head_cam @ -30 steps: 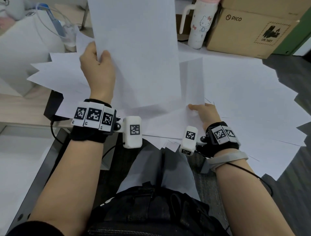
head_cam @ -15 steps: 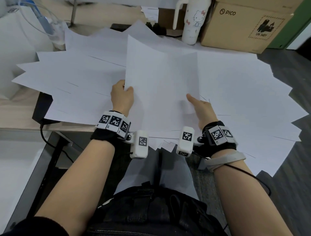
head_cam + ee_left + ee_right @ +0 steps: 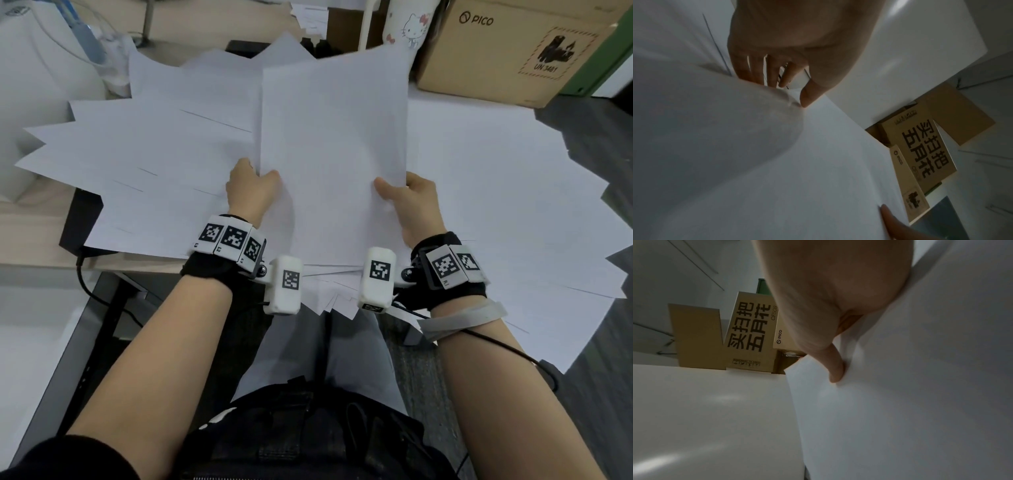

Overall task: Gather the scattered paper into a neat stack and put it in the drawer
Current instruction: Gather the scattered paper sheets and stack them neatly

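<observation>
Scattered white sheets (image 3: 496, 192) blanket the desk (image 3: 30, 236), beside a cardboard box (image 3: 507, 51).

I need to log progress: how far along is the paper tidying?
Early. Done: a few sheets gathered into a small stack. In hand: left hand and right hand grip its side edges. Left: the scattered sheets covering the desk; no drawer is visible.

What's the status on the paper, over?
Both hands gripping the gathered sheets: left hand on left edge, right hand on right. Scattered paper covers the desk. No drawer in view.
</observation>
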Demonstrator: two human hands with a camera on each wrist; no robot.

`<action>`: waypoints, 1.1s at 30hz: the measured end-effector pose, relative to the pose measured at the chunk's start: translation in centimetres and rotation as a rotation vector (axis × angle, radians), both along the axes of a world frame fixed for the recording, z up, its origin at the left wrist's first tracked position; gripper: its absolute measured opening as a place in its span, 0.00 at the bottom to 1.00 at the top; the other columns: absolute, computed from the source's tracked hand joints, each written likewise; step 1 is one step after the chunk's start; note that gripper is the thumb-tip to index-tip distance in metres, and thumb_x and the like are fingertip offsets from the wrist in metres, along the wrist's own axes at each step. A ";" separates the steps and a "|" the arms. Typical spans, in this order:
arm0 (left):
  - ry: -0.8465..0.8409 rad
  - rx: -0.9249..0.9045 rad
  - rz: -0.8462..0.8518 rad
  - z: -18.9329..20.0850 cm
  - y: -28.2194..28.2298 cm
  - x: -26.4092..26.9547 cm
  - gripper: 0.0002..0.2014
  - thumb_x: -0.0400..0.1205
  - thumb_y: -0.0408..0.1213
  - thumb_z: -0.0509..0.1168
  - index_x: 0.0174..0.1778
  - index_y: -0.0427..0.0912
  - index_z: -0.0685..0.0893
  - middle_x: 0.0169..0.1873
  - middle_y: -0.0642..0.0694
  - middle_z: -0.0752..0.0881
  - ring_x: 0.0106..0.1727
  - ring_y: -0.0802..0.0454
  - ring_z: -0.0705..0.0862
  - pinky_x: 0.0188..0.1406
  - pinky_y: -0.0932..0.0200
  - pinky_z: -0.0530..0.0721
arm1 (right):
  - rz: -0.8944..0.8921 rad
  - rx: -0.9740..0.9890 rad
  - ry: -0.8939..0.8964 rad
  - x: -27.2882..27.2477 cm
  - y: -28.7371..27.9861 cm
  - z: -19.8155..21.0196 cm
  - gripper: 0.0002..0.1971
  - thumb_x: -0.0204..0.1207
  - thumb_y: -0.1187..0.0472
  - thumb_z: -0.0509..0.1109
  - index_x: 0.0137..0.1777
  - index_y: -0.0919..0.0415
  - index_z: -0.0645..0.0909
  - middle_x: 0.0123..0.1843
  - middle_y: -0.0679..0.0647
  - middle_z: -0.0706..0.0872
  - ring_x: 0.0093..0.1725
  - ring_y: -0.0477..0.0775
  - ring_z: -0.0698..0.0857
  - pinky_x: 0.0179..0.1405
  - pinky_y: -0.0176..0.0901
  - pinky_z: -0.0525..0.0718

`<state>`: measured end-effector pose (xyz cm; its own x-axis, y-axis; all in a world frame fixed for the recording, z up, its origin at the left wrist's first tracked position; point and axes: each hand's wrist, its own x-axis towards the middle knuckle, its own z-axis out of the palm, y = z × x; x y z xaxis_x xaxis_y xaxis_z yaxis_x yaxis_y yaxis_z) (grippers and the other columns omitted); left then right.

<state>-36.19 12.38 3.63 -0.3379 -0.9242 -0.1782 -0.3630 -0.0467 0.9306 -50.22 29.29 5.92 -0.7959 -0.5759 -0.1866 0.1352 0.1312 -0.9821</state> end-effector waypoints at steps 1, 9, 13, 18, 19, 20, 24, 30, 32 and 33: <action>0.045 0.042 0.001 0.2 -0.1 -0.1 0.03 0.75 0.35 0.62 0.39 0.42 0.74 0.40 0.46 0.78 0.45 0.46 0.78 0.46 0.50 0.79 | -0.005 -0.039 0.020 0.0 -0.2 0.1 0.05 0.75 0.70 0.71 0.40 0.61 0.82 0.38 0.55 0.85 0.36 0.53 0.84 0.39 0.45 0.85; 0.582 -0.157 0.015 5.9 -0.2 0.1 0.17 0.77 0.17 0.58 0.47 0.47 0.79 0.41 0.49 0.86 0.39 0.59 0.86 0.43 0.63 0.84 | 0.003 -0.383 0.195 -0.6 -1.8 1.7 0.06 0.77 0.72 0.70 0.50 0.63 0.83 0.44 0.51 0.89 0.47 0.53 0.87 0.49 0.47 0.86; 0.692 -0.156 -0.035 7.3 -0.2 0.3 0.14 0.71 0.21 0.61 0.47 0.44 0.78 0.41 0.48 0.85 0.42 0.56 0.84 0.48 0.62 0.82 | -0.010 -0.408 0.229 -0.8 -2.2 2.5 0.09 0.75 0.73 0.72 0.49 0.58 0.82 0.45 0.48 0.89 0.48 0.50 0.88 0.50 0.43 0.84; 0.663 -0.049 -0.013 5.9 0.1 0.0 0.07 0.73 0.30 0.66 0.44 0.45 0.79 0.41 0.51 0.86 0.45 0.54 0.84 0.51 0.61 0.82 | 0.063 -0.367 0.140 -0.4 -2.5 1.9 0.10 0.72 0.72 0.74 0.52 0.64 0.83 0.49 0.57 0.89 0.49 0.53 0.88 0.49 0.44 0.85; 0.643 -0.034 -0.011 5.6 0.2 -0.1 0.06 0.76 0.30 0.66 0.44 0.45 0.80 0.41 0.51 0.86 0.45 0.55 0.85 0.50 0.61 0.83 | 0.063 -0.357 0.127 -0.3 -2.7 1.7 0.11 0.72 0.72 0.75 0.53 0.66 0.83 0.49 0.58 0.89 0.49 0.54 0.89 0.49 0.44 0.85; 0.622 -0.023 -0.007 5.3 0.2 -0.3 0.06 0.78 0.30 0.66 0.45 0.46 0.81 0.41 0.51 0.87 0.45 0.56 0.85 0.48 0.62 0.83 | 0.059 -0.344 0.113 -0.3 -2.9 1.5 0.11 0.71 0.73 0.75 0.53 0.68 0.84 0.48 0.58 0.89 0.48 0.54 0.89 0.48 0.43 0.85; 0.534 0.046 -0.007 4.2 -0.3 -0.8 0.03 0.81 0.34 0.66 0.46 0.47 0.83 0.42 0.53 0.87 0.43 0.59 0.86 0.44 0.65 0.83 | 0.051 -0.255 0.044 -0.7 -3.7 0.6 0.10 0.71 0.73 0.75 0.52 0.69 0.85 0.45 0.56 0.90 0.45 0.52 0.89 0.44 0.40 0.86; 0.351 0.154 0.001 3.5 -3.5 -2.1 0.17 0.85 0.48 0.58 0.64 0.42 0.80 0.61 0.49 0.83 0.62 0.59 0.80 0.62 0.60 0.77 | 0.050 -0.189 0.032 -2.5 -5.7 0.0 0.07 0.72 0.72 0.74 0.50 0.68 0.85 0.44 0.57 0.89 0.42 0.54 0.88 0.42 0.43 0.86; 0.300 0.193 0.015 3.4 -5.0 -2.6 0.17 0.86 0.47 0.56 0.61 0.40 0.80 0.60 0.44 0.83 0.60 0.50 0.82 0.56 0.58 0.77 | 0.032 -0.144 0.024 -3.3 -6.4 0.0 0.05 0.73 0.72 0.74 0.48 0.67 0.85 0.42 0.56 0.88 0.38 0.52 0.87 0.39 0.41 0.86; 0.296 0.199 0.034 3.2 -5.8 -2.8 0.11 0.86 0.44 0.56 0.50 0.41 0.80 0.51 0.45 0.83 0.49 0.49 0.82 0.46 0.60 0.77 | 0.013 -0.121 0.019 -3.7 -6.9 -0.1 0.06 0.73 0.72 0.74 0.48 0.68 0.85 0.41 0.56 0.88 0.37 0.52 0.87 0.38 0.41 0.86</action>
